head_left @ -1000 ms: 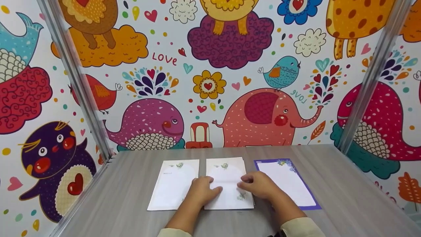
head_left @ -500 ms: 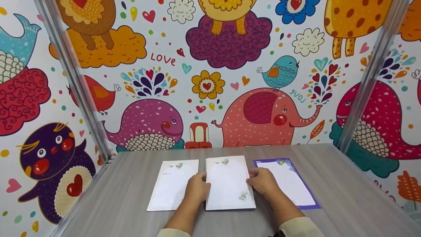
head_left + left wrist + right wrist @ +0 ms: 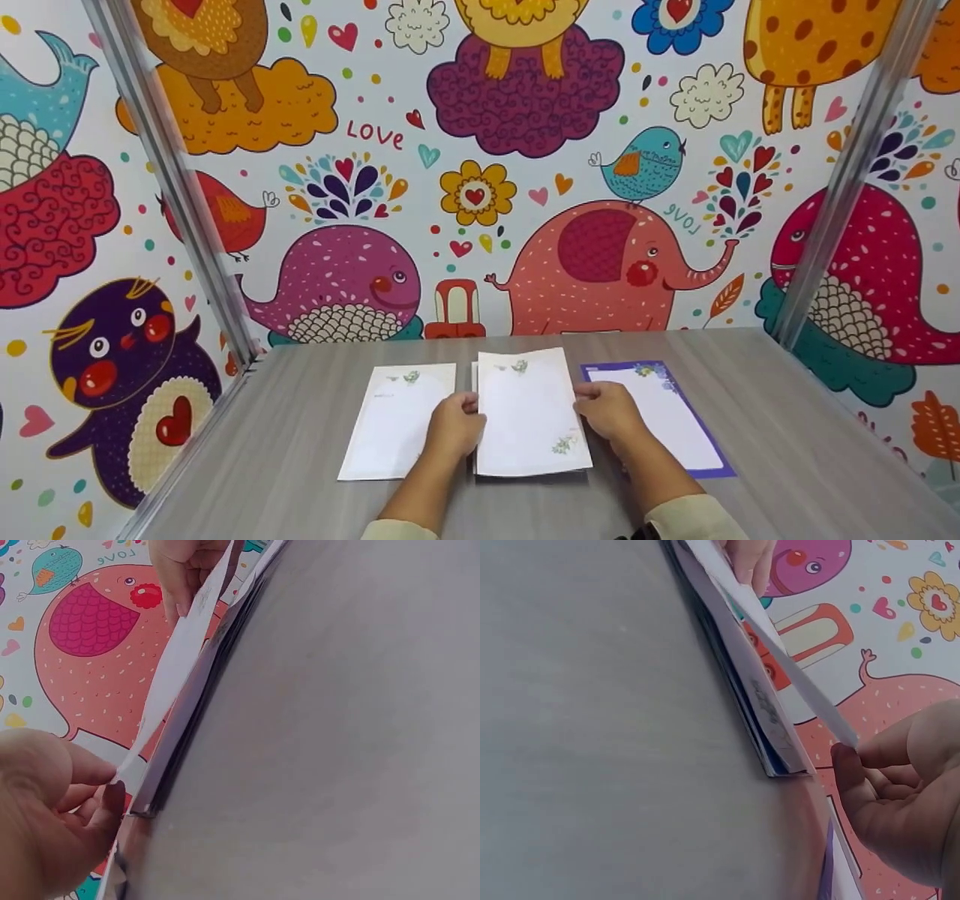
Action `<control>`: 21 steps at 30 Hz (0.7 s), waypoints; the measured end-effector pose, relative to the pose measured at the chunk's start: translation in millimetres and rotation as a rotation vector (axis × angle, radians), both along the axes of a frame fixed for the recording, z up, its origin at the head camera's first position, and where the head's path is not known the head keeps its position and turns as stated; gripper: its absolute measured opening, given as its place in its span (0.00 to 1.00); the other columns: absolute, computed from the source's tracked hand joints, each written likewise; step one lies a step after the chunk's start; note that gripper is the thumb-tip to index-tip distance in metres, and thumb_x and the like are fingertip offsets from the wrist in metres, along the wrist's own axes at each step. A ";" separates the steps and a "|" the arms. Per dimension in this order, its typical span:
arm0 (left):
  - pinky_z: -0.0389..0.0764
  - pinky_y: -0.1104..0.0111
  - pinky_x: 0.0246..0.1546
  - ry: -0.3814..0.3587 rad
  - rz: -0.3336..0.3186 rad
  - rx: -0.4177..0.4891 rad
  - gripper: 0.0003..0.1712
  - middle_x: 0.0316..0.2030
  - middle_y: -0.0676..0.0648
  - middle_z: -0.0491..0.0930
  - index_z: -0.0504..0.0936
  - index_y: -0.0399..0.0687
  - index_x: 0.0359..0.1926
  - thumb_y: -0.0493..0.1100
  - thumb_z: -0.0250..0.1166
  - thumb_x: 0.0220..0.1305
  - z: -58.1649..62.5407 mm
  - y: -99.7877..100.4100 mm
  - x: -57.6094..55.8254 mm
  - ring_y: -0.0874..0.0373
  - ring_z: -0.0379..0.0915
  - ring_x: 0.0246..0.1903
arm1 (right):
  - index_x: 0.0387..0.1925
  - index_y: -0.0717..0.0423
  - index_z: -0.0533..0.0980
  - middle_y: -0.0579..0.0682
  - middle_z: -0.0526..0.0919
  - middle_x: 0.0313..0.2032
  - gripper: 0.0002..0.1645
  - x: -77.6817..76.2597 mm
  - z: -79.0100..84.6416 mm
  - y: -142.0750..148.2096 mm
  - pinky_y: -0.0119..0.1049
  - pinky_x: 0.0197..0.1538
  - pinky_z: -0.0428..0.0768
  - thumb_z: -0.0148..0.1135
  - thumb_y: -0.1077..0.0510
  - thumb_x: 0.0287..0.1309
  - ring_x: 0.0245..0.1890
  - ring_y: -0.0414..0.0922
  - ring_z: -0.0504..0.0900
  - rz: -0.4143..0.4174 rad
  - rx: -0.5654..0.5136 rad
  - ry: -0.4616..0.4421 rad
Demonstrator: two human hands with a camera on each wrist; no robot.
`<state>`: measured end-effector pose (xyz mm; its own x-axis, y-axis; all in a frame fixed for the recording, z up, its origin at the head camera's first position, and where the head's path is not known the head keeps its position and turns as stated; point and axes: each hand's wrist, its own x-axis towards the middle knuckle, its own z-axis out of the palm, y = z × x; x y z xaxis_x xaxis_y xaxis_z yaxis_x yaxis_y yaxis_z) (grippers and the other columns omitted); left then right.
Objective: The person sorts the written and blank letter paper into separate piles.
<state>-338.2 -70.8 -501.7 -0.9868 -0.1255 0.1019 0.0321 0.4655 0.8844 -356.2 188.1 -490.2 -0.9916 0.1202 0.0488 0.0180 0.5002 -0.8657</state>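
A white sheet of paper point(image 3: 529, 412) with small green floral prints is raised over a stack of paper point(image 3: 180, 731) in the middle of the table. My left hand point(image 3: 455, 426) pinches its left edge between thumb and fingers. At the opposite edge my right hand point(image 3: 611, 412) pinches the sheet the same way. Both wrist views show a gap between the sheet and the stack, whose layered edges point(image 3: 739, 701) look dark and white. The sheet bows slightly along its near edge.
Left of the stack lies white paper point(image 3: 379, 442) with a similar floral print. A purple-bordered sheet point(image 3: 675, 420) lies to the right, partly behind my right hand. The grey table point(image 3: 285, 420) meets a colourful cartoon wall point(image 3: 480, 112) at its far edge.
Earlier my hands were over the middle stack, the right one just off its edge. Now both pinch the top sheet, which has come up off the stack and shifted slightly right.
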 end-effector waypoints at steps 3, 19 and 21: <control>0.85 0.51 0.63 -0.010 -0.018 0.053 0.26 0.53 0.38 0.88 0.82 0.31 0.63 0.33 0.66 0.63 2.7 5.4 1.2 0.42 0.85 0.57 | 0.59 0.65 0.85 0.63 0.88 0.57 0.20 -0.4 2.8 5.7 0.56 0.66 0.82 0.62 0.63 0.69 0.59 0.57 0.85 -0.006 -0.061 -0.036; 0.85 0.58 0.56 -0.026 -0.089 0.146 0.35 0.58 0.41 0.85 0.77 0.36 0.70 0.33 0.66 0.58 12.7 72.0 7.9 0.52 0.84 0.52 | 0.71 0.62 0.76 0.70 0.75 0.70 0.27 -0.2 11.4 71.4 0.53 0.69 0.83 0.57 0.62 0.74 0.66 0.63 0.81 -0.061 -0.156 -0.173; 0.84 0.60 0.55 -0.020 -0.112 0.167 0.37 0.58 0.41 0.85 0.76 0.35 0.70 0.32 0.66 0.56 12.3 83.6 8.9 0.53 0.83 0.51 | 0.73 0.62 0.74 0.71 0.73 0.72 0.28 1.4 11.2 83.8 0.54 0.72 0.81 0.56 0.61 0.75 0.68 0.65 0.78 -0.066 -0.175 -0.190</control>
